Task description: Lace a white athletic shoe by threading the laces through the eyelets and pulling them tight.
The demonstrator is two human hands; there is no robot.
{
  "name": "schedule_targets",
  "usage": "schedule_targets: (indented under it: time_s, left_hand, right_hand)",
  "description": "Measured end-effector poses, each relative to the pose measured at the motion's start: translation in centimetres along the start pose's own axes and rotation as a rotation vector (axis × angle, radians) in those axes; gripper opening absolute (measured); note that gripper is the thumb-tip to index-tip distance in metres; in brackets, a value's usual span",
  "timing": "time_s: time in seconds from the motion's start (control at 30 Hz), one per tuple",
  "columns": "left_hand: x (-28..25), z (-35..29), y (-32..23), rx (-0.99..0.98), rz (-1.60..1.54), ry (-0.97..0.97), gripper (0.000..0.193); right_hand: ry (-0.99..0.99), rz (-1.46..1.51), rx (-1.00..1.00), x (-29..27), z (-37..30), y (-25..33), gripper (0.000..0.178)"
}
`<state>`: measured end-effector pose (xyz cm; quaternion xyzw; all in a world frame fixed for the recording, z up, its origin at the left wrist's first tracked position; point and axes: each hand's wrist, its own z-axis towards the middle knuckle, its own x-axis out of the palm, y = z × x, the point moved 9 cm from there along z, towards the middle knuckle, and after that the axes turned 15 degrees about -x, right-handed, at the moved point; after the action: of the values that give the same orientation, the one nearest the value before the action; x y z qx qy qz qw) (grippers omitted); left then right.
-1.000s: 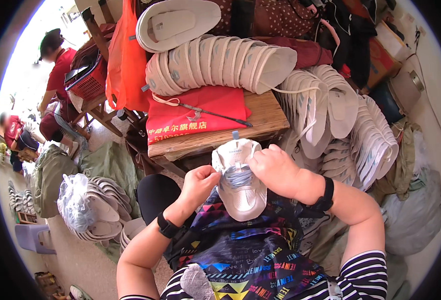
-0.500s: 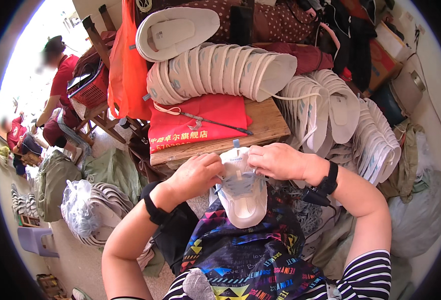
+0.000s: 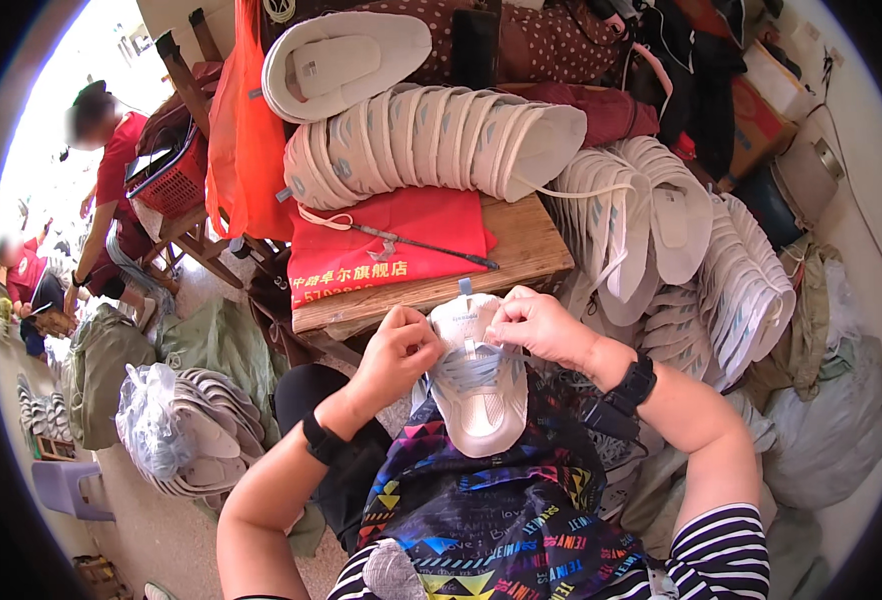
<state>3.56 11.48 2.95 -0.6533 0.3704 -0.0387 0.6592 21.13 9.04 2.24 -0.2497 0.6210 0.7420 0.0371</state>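
Item: white shoe upper [image 3: 478, 385], toe toward us on the lap, near the counter [image 3: 521, 262]. Our left hand [image 3: 398, 350] and right hand [image 3: 541, 325] each pinch the pale blue lace [image 3: 466, 368] at the eyelets. We judge even tension on both sides best.

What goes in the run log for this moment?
left hand: pinching lace | right hand: pinching lace | white shoe upper: on lap | wooden table: ahead
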Motion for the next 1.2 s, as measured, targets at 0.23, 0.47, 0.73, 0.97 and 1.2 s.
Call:
schedule_targets:
  time_s: [0.23, 0.47, 0.73, 0.97, 1.2]
  left_hand:
    - [-7.0, -1.9, -12.8, 0.313, -0.36, -0.207, 0.011]
    - [-1.9, 0.6, -7.9, -0.092, -0.5, 0.392, 0.022]
    - [-2.1, 0.9, -4.8, -0.095, -0.821, 0.182, 0.021]
    - [-9.2, -1.7, 6.2, -0.09, -1.424, -0.133, 0.018]
    - [-3.7, -4.6, 5.4, -0.167, -0.569, -0.159, 0.02]
  right_hand:
    - [0.036, 0.615, -0.223, -0.3, 2.9, 13.7, 0.014]
    - [0.216, 0.501, -0.197, 2.1, 2.7, 15.8, 0.014]
    - [-0.27, 0.57, -0.406, -4.2, 3.5, 16.3, 0.015]
    - [-0.833, 0.763, -0.156, -15.6, -3.6, 0.9, 0.013]
    - [-0.752, 0.741, -0.038, -12.8, -5.7, 0.1, 0.015]
